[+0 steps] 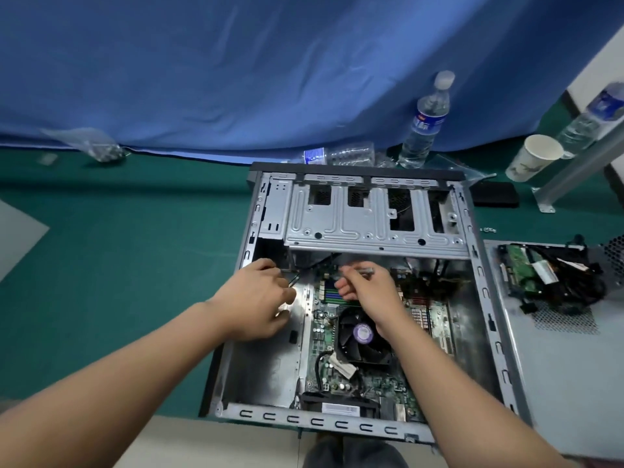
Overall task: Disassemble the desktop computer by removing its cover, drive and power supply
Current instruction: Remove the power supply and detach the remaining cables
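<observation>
Fingers of the left hand curled at a cable near frame centre; whether they gripped it could not be told. The right hand gripped a screwdriver. Judged step: freeing leftover wiring. The case lay open, its cover at right bearing the drive.

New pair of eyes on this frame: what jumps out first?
The open computer case lying flat mid-frame, motherboard and black CPU fan exposed. Both hands reach in below the drive cage: the left hand at cables by the left wall, the right hand holding a thin metal tool. Removed parts sit on a panel to the right.
</observation>
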The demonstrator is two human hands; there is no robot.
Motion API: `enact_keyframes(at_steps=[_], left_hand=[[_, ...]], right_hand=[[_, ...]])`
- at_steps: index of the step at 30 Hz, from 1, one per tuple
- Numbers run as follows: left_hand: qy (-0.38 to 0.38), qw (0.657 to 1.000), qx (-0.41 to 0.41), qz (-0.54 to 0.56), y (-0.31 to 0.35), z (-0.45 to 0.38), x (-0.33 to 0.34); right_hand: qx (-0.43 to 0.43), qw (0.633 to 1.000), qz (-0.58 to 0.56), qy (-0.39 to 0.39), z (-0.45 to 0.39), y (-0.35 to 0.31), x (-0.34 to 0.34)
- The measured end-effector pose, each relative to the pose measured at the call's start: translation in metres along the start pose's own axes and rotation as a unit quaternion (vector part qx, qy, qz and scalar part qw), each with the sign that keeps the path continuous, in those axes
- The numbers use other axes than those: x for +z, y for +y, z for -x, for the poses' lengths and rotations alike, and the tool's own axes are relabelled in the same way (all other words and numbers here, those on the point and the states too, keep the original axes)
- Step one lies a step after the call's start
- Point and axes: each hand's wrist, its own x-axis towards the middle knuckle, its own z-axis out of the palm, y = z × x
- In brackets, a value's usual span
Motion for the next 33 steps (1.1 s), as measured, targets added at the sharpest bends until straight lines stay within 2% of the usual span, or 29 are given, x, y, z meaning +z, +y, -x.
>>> enact_keyframes(at_steps=[7,12,27,33], left_hand=[[0.003,1.000,0.004,0.002,-0.007,-0.010,0.004],[0.021,1.000,0.001,0.014,-0.007,-0.010,0.008],[0.011,1.000,-0.008,0.011,-0.006,-0.010,0.005],[0.001,1.000,-0.014,0.005,-0.006,-0.012,0.004]], right_hand=[[0.069,0.991,0.111,0.024,-0.036,0.000,0.021],[0.051,0.991,0.085,0.091,-0.045,0.007,0.029],[0.018,0.985,0.163,0.055,-0.051,0.009,0.029],[-0.008,0.965,0.254,0.059,-0.051,0.006,0.032]])
